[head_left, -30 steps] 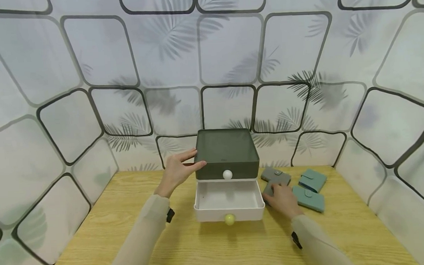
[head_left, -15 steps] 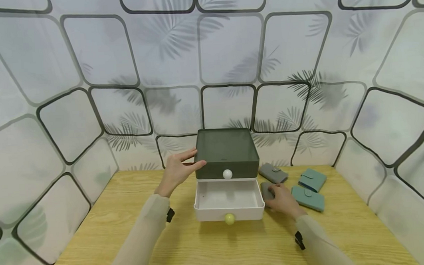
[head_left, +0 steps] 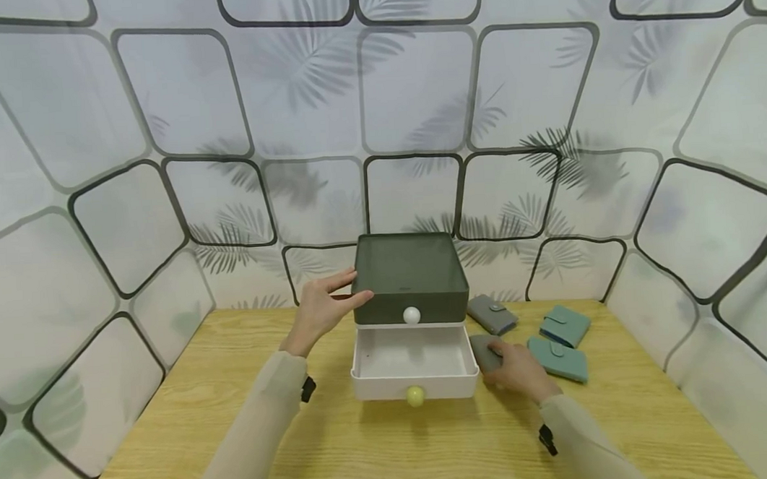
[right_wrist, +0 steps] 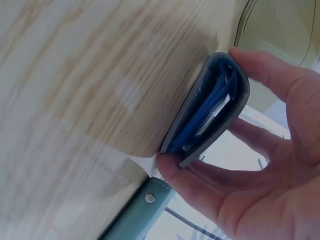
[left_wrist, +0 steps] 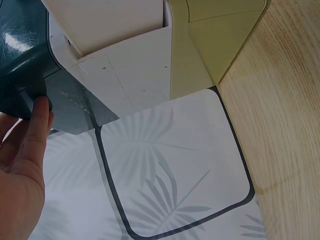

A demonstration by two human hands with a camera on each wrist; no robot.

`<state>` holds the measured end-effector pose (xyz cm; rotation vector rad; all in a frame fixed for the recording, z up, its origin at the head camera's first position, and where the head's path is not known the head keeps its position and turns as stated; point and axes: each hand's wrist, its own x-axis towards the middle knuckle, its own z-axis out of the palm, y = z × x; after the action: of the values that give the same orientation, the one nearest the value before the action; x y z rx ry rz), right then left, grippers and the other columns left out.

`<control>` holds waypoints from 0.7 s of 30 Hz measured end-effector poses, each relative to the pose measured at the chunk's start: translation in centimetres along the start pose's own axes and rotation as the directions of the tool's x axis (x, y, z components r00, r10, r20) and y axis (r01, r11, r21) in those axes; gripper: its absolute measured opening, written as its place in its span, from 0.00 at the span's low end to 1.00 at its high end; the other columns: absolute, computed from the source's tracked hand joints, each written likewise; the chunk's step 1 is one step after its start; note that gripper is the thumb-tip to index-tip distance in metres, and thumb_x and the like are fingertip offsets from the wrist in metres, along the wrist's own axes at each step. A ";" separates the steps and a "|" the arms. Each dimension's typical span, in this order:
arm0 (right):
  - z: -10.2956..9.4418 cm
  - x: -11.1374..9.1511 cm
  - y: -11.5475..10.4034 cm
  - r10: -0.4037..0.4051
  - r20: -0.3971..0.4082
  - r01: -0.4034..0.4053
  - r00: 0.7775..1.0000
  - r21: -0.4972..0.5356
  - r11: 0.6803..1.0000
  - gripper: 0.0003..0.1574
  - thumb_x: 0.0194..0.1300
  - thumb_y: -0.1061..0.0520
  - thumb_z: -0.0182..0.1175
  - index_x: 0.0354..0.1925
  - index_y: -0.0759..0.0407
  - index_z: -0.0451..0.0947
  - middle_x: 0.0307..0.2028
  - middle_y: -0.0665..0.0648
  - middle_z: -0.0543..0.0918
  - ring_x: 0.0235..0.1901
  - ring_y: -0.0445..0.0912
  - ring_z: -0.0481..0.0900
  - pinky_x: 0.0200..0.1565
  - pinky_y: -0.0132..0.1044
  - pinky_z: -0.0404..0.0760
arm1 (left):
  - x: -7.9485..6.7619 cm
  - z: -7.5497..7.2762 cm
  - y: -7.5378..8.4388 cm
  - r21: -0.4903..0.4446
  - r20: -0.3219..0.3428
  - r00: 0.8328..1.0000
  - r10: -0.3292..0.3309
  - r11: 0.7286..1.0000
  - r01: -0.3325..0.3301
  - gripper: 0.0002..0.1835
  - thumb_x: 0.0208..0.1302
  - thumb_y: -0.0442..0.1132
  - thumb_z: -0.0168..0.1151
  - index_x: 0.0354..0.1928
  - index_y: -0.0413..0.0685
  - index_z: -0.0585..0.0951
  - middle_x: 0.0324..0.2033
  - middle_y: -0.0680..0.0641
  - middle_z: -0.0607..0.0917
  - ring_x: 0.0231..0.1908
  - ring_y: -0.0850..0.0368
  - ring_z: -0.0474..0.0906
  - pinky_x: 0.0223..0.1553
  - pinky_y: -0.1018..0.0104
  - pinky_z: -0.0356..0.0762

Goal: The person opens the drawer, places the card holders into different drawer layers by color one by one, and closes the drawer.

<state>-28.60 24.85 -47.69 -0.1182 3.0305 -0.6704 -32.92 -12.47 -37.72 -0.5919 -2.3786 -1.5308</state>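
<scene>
My right hand (head_left: 519, 368) pinches a grey wallet (head_left: 483, 351) beside the opened drawer. In the right wrist view this folded wallet (right_wrist: 207, 107) shows its blue inside, held between thumb and fingertips close over the table. A second grey wallet (head_left: 491, 314) lies just behind it. Two teal wallets, the rear one (head_left: 565, 325) and the front one (head_left: 559, 360), lie to the right of my hand. At the left edge of the dark green box top (head_left: 411, 263), my left hand (head_left: 318, 309) rests with thumb and fingers extended. The left wrist view shows a fingertip (left_wrist: 41, 105) on its corner.
Under the dark green upper drawer with its white knob (head_left: 411, 315), a white drawer (head_left: 416, 387) is pulled out toward me; its yellow-green knob (head_left: 415, 396) faces front. A wood-grain table (head_left: 237, 421) carries everything. Patterned fabric walls (head_left: 316, 199) stand behind and at both sides.
My right hand has shifted slightly right and toward me, drawing its grey wallet apart from the other one. The rear grey wallet has slid a little left. My left hand stays in place.
</scene>
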 end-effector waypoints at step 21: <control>0.3 -1.0 0.6 -0.037 -0.060 0.040 0.997 0.041 0.998 0.41 0.49 0.53 0.75 0.58 0.66 0.72 0.47 0.68 0.82 0.42 0.55 0.80 0.43 0.53 0.81 | 0.1 0.0 -0.2 0.013 -0.003 1.000 0.019 1.000 -0.019 0.37 0.54 0.58 0.72 0.62 0.46 0.78 0.63 0.49 0.78 0.60 0.52 0.78 0.48 0.69 0.85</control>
<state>-27.66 25.33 -48.19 -0.1586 3.0758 -0.7542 -33.07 -12.57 -37.83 -0.6065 -2.3722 -1.5058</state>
